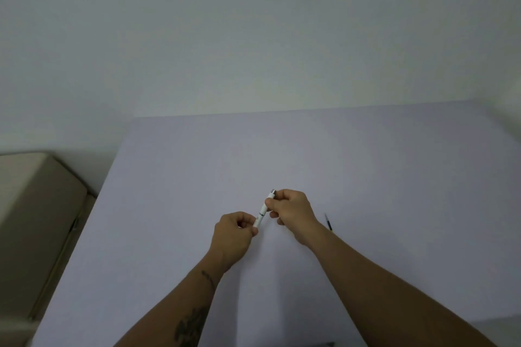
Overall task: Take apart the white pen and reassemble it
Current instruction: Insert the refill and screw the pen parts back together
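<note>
- Leftmost, a beige boxy object sits beside a pale lavender table, below a plain wall; nothing on it bears on the task.
- Next, the left hand, above the table near its middle, has its fingers curled shut around the near end of the white pen.
- Between the hands, the pen is held in the air above the table. Its long axis slants from near-left to far-right, with a metallic end pointing away and slightly right. A dark ring crosses the barrel close to the left fingers.
- Then the right hand pinches the far half of the barrel, thumb and fingertips closed on it.
- Further right, a thin dark part, possibly the refill, lies on the table just past the right wrist.
- To do the step well, I judge each hand should grip on its own side of the ring, keep both halves in line and twist gently, not bend.
</note>
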